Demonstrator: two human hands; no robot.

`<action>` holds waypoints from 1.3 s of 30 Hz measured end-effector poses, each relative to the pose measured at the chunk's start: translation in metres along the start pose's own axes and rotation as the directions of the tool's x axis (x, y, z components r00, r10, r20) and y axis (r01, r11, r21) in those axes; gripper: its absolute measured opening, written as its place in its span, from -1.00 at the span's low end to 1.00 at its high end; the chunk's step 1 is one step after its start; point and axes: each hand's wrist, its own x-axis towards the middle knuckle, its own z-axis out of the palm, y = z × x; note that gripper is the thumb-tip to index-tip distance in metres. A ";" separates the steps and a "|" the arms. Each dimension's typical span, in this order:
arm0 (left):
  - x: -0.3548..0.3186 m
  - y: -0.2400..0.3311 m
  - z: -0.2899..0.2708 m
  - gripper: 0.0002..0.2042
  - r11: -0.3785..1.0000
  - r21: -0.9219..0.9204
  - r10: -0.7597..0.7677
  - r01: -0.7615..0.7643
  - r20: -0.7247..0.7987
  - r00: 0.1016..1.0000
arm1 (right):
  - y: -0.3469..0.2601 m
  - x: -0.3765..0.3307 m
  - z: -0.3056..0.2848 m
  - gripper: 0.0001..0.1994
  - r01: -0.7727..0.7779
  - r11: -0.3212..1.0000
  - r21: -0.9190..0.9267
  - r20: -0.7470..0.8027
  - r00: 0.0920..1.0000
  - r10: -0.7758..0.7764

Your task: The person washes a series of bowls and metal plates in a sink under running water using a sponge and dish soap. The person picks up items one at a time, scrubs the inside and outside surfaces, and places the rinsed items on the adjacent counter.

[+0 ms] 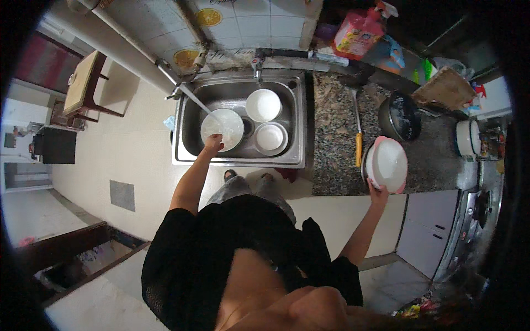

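In the sink's left part, my left hand (213, 145) is closed at the near rim of a large white bowl (223, 122), its fingertips partly hidden. The bowl seems to hold water. My right hand (379, 194) grips the near end of a white oval dish (388, 164) with pink handles, at the counter's front edge. Part of a dark round rim shows beneath the dish's left side. Two more white bowls stand in the sink beside the large one: one at the back (263, 105), the other nearer the front (270, 138).
The steel sink (300, 118) has a tap (257, 65) behind it. A long thin pale spout or stream slants from the left fitting (175, 88) to the large bowl. On the granite counter (334, 121) are a yellow-handled utensil (358, 148), a dark pot (395, 117) and a pink bottle (358, 36).
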 end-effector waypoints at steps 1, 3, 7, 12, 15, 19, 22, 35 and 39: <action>0.001 -0.005 -0.009 -0.75 0.997 0.078 -0.007 0.011 -0.044 0.999 | 0.005 -0.003 0.009 -0.51 -0.006 1.000 0.004 -0.083 0.997 0.006; 0.006 -0.019 -0.023 -0.73 0.969 0.248 0.015 0.007 -0.084 0.996 | 0.001 -0.010 0.029 -0.53 0.001 1.000 -0.003 -0.243 0.970 -0.002; 0.027 -0.050 -0.049 -0.65 0.710 0.691 0.211 -0.134 -0.027 0.977 | 0.007 -0.011 0.026 -0.56 0.016 0.990 -0.140 -0.220 0.974 -0.047; 0.010 -0.019 -0.023 -0.63 0.622 0.766 0.195 -0.160 0.047 0.980 | 0.022 -0.024 0.025 -0.64 0.041 0.857 -0.513 0.164 0.985 0.051; 0.008 -0.027 -0.036 -0.61 0.612 0.778 0.197 -0.141 0.022 0.980 | 0.114 -0.051 0.126 -0.70 -0.149 0.855 -0.498 0.236 0.925 0.298; 0.011 -0.023 -0.036 -0.59 0.710 0.692 0.160 -0.132 0.025 0.987 | 0.255 -0.027 0.224 -0.54 -0.391 0.619 -0.681 0.165 0.741 0.651; 0.042 -0.051 -0.050 -0.60 0.742 0.580 0.300 -0.337 0.163 0.940 | 0.346 0.007 0.266 -0.48 -0.422 0.507 -0.751 -0.066 0.812 0.579; 0.041 -0.047 -0.082 -0.45 0.979 -0.197 0.106 -0.047 0.300 0.948 | 0.413 -0.001 0.282 -0.63 -0.069 0.224 -0.972 0.023 0.923 0.385; 0.036 0.004 -0.059 -0.34 0.736 -0.506 -0.317 0.449 0.328 0.890 | 0.447 -0.057 0.331 -0.55 0.091 -0.096 -0.991 0.060 0.957 0.283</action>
